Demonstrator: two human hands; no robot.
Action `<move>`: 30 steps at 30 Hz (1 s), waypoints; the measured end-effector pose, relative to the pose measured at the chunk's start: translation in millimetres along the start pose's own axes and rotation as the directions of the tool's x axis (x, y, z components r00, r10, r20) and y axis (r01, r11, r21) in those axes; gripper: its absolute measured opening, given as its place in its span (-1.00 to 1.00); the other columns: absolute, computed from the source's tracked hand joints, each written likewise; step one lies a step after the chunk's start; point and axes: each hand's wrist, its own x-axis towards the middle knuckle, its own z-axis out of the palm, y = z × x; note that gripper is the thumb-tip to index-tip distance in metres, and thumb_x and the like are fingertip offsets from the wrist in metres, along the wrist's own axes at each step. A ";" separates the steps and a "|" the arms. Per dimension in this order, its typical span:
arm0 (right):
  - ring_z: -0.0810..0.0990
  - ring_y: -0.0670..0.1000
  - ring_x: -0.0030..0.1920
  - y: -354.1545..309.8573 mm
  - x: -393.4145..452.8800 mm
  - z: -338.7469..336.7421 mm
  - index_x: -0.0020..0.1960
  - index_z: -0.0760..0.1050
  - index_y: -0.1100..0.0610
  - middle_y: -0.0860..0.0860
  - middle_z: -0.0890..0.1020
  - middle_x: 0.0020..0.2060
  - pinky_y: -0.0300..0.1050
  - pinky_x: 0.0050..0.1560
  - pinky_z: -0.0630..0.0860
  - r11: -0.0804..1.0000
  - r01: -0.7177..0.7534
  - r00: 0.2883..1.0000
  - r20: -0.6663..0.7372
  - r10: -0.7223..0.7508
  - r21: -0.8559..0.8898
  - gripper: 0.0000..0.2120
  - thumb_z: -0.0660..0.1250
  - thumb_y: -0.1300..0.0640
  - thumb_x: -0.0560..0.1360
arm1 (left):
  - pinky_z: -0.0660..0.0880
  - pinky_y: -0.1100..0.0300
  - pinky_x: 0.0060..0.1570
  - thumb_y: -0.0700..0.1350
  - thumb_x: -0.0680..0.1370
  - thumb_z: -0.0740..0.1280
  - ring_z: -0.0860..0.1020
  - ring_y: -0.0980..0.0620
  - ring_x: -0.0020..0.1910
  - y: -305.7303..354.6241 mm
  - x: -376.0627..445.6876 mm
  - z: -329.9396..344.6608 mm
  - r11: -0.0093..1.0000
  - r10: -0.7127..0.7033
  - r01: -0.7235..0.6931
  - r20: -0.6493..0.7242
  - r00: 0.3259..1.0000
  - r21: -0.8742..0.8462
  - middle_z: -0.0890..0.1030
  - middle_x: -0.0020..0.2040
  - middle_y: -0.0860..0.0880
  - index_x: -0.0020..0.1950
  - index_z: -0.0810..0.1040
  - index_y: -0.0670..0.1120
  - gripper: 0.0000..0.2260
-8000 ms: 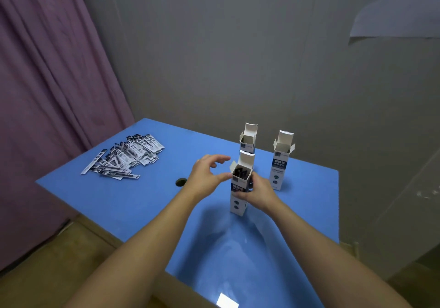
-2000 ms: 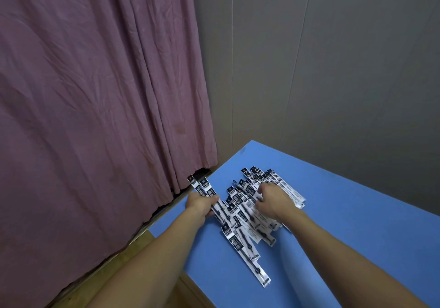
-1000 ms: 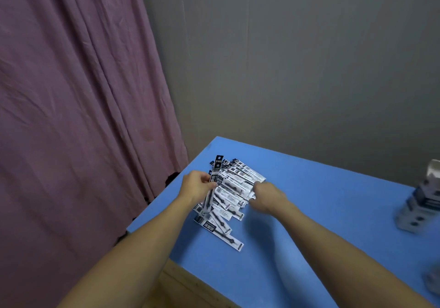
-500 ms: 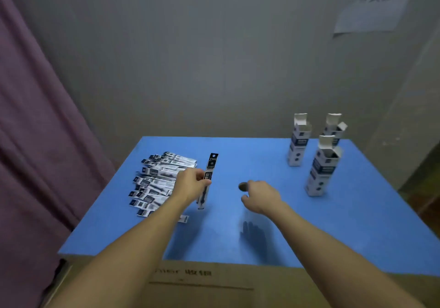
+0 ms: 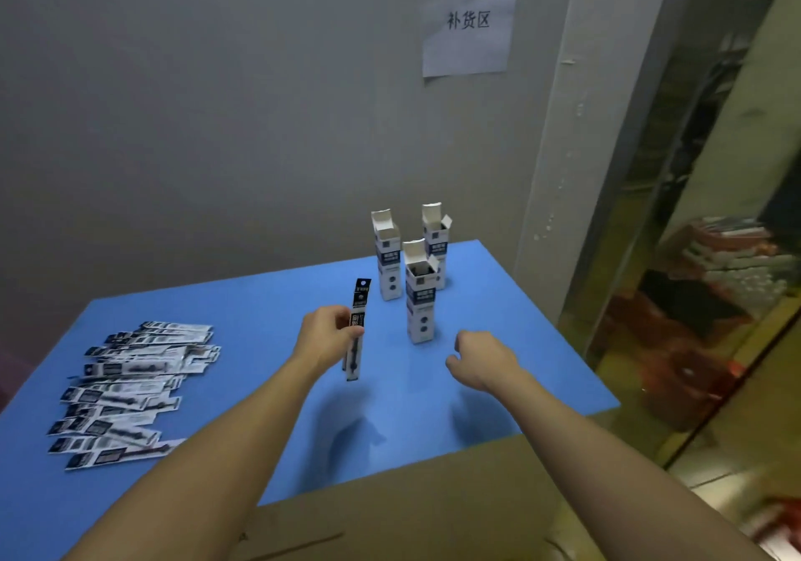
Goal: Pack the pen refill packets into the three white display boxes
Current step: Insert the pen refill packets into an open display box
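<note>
Blue table (image 5: 498, 322), packet pile (image 5: 130, 387) now well left | left hand (image 5: 327, 337) pinching one refill packet (image 5: 356, 328) upright, carried from pile toward nearest box (image 5: 420, 296) | right hand (image 5: 481, 361) loosely curled, holding nothing | all three boxes open; insertion pending.

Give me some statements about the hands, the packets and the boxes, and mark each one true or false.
1. The left hand holds one packet upright. True.
2. The right hand grips a box. False: it holds nothing, short of the nearest box.
3. All three boxes stand with top flaps open. True.
4. The pile lies right of the boxes. False: it lies left.
5. A paper sign hangs on the wall. True.
</note>
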 end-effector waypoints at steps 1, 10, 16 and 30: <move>0.55 0.18 0.12 14.4 0.3 -3.5 0.21 0.46 0.16 0.12 0.56 0.16 -0.03 0.00 0.51 1.000 0.002 1.000 -0.001 -0.002 0.005 -0.69 0.22 0.00 0.57 | 0.47 0.17 -0.09 -0.16 0.54 0.46 0.62 -0.02 -0.07 8.5 1.4 9.0 1.000 -0.001 0.001 -0.003 1.000 -0.001 0.68 -0.12 -0.05 -0.04 0.69 -0.11 -0.96; 0.56 0.17 0.06 121.5 23.9 -23.2 0.18 0.46 0.17 0.13 0.58 0.11 -0.01 -0.03 0.54 0.998 0.060 0.998 0.030 -0.060 0.005 -0.70 0.22 0.02 0.55 | 0.42 0.20 -0.11 -0.15 0.55 0.46 0.57 0.08 -0.15 58.4 9.1 76.5 0.998 -0.065 0.064 -0.073 0.995 -0.019 0.67 -0.13 -0.02 -0.02 0.67 -0.10 -0.96; 0.55 0.17 0.15 132.3 47.7 -16.7 0.24 0.45 0.17 0.13 0.56 0.18 0.02 0.09 0.55 0.993 0.120 0.989 0.091 -0.120 0.004 -0.67 0.23 0.02 0.55 | 0.39 0.32 -0.28 -0.14 0.54 0.48 0.61 0.07 -0.14 63.6 0.4 90.1 0.992 -0.123 0.120 -0.117 0.985 -0.031 0.68 -0.16 0.01 -0.09 0.66 -0.08 -0.96; 0.52 0.12 0.20 86.2 135.8 -14.4 0.32 0.38 0.16 0.10 0.53 0.22 0.03 0.16 0.53 0.956 0.294 0.938 0.186 -0.291 0.013 -0.55 0.33 -0.03 0.52 | 0.54 0.14 -0.15 -0.14 0.52 0.50 0.60 0.04 -0.20 40.6 49.1 70.6 0.975 -0.195 0.167 -0.209 0.958 -0.144 0.69 -0.20 0.01 -0.17 0.63 -0.03 -0.90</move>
